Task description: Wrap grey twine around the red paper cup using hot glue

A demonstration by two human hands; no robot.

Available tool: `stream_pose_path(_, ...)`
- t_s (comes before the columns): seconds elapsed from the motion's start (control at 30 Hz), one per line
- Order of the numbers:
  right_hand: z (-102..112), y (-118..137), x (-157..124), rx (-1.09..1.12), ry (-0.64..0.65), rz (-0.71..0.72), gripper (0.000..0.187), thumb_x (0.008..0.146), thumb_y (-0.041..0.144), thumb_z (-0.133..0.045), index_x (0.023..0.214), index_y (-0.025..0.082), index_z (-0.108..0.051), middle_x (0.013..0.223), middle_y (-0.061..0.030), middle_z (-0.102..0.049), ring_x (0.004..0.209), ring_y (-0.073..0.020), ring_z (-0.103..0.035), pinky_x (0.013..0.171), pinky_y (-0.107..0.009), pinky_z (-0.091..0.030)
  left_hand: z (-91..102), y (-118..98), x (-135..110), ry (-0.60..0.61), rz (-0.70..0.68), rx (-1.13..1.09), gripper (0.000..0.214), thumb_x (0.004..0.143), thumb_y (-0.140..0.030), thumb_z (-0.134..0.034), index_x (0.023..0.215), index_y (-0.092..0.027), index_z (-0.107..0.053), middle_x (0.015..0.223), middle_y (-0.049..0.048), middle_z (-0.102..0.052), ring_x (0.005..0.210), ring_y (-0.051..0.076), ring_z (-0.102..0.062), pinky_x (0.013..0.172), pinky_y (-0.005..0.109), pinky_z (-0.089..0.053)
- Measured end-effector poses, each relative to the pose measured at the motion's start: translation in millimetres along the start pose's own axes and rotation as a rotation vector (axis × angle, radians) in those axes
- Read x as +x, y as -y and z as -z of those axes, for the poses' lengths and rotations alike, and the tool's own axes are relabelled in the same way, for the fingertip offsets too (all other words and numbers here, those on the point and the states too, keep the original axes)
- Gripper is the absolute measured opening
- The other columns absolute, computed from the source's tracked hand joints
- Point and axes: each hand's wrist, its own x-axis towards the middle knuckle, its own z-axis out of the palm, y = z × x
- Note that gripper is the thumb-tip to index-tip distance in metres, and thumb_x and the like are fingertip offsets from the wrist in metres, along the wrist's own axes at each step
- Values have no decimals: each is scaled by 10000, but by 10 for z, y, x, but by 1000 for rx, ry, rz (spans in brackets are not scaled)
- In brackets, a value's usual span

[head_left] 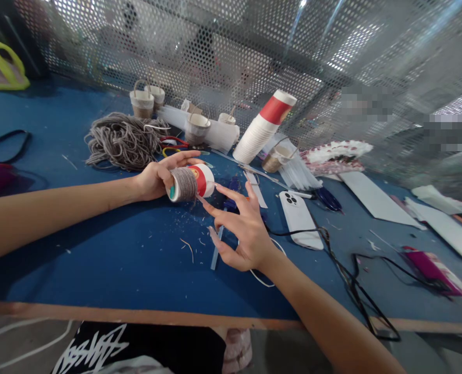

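A paper cup (204,179), red and white, lies sideways in my left hand (158,176). Grey cord (184,184) is wound round the part toward its rim. My left thumb reaches into the cup's mouth while the other fingers pass behind it. Spread fingers mark my right hand (240,226), whose fingertips are at the cup's right side; whether they press on the cord's edge I cannot tell. Partly hidden behind that hand is a blue tool (233,200), with a translucent stick (217,249) below. A loose heap of grey cord (123,140) sits beyond my left hand.
A tall stack of paper cups (264,127) leans at the back. Several small cord-wrapped baskets (142,104) stand near the mesh screen (199,52). Red-handled scissors (175,141) lie by the cord heap. On the right are a white phone (300,221) and black cables (343,275).
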Motion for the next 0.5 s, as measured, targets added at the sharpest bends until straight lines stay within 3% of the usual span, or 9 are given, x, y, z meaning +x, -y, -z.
stream_pose_path(0.13, -2, 9, 5, -4, 9, -3, 87, 815, 244, -567, 855, 240, -645, 1015, -48, -795, 1376, -341, -542, 1236, -714, -98, 10, -2, -3, -7, 11, -14, 838, 412, -82, -526, 1244, -165, -596, 1246, 89, -682, 1123, 309, -649, 937, 441, -547)
stream_pose_path(0.3, -1, 7, 1, 12, 13, 17, 139, 806, 220, -569, 908, 235, -662, 812, -24, -777, 1362, -364, -554, 1221, -749, -84, -19, -27, -8, -13, 17, -32, 804, 429, -84, -540, 1226, -157, -612, 1203, 86, -699, 1080, 296, -671, 953, 444, -547)
stream_pose_path(0.43, -10, -12, -18, 40, -160, 54, 60, 777, 204, -542, 780, 263, -551, 713, 12, -732, 1161, -323, -686, 1226, -711, -176, -29, -36, -6, -37, 55, -73, 779, 428, -79, -523, 1195, -162, -634, 1144, 70, -716, 992, 262, -684, 899, 426, -561)
stream_pose_path(0.5, -16, -14, -22, 35, -245, 37, 75, 774, 208, -535, 813, 268, -511, 821, -6, -761, 1119, -307, -687, 1204, -691, -254, -21, -27, 0, -39, 78, -61, 796, 420, -78, -506, 1203, -157, -630, 1166, 81, -709, 994, 264, -685, 905, 441, -559)
